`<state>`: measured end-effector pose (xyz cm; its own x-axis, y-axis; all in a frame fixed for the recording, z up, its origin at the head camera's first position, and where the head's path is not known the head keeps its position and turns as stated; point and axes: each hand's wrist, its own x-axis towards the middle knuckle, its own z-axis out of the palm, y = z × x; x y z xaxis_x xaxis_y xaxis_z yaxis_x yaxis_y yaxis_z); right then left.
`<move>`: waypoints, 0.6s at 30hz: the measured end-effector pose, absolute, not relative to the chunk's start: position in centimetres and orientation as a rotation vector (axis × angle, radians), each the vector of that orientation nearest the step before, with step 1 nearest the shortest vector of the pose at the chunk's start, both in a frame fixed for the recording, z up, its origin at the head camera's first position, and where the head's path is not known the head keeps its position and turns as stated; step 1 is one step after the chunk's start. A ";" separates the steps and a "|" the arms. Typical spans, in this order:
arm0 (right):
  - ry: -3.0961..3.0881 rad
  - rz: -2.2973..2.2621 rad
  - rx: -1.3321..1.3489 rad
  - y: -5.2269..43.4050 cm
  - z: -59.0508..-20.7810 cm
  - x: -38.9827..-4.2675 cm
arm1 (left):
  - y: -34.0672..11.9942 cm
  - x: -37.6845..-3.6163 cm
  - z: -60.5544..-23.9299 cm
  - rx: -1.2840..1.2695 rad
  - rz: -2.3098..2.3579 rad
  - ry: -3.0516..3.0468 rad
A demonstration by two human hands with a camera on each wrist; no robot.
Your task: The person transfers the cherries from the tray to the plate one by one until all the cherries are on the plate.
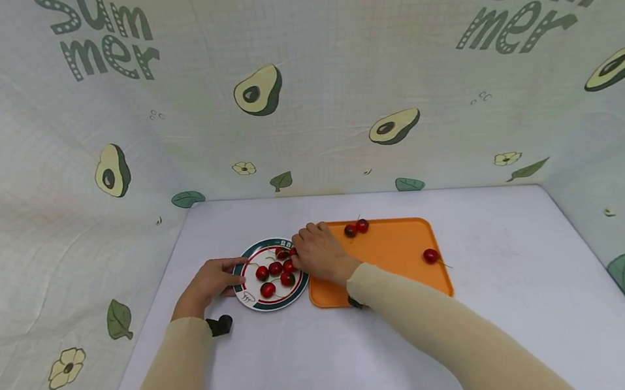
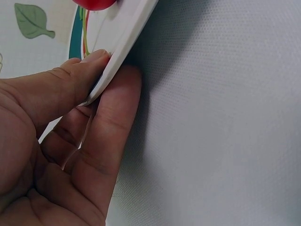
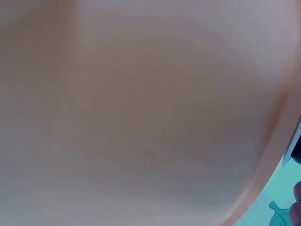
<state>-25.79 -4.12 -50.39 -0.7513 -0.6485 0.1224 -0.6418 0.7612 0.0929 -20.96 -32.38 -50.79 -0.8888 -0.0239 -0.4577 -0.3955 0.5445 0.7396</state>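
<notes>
In the head view, a round plate with a green band and a red line carries several red cherries. My left hand grips its left rim. The left wrist view shows the thumb on top of the rim and fingers underneath. My right hand is at the plate's right rim, over the left part of an orange tray. Its fingertips are right beside a cherry; I cannot tell whether they grip it. A blurred, close surface fills most of the right wrist view.
Two cherries lie near the tray's back edge, and another cherry lies by its right edge with its stem over the rim. The white table is bounded by printed cloth at the back and sides.
</notes>
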 end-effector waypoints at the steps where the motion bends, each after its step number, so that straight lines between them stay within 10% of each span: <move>1: -2.806 -0.073 1.032 -4.0 -50.3 -25.8 | -32.3 -20.9 -50.7 -0.342 1.290 2.389; 18: -2.683 -0.014 0.956 5.3 -49.8 -24.5 | -32.3 -20.9 -50.5 -0.303 1.246 2.395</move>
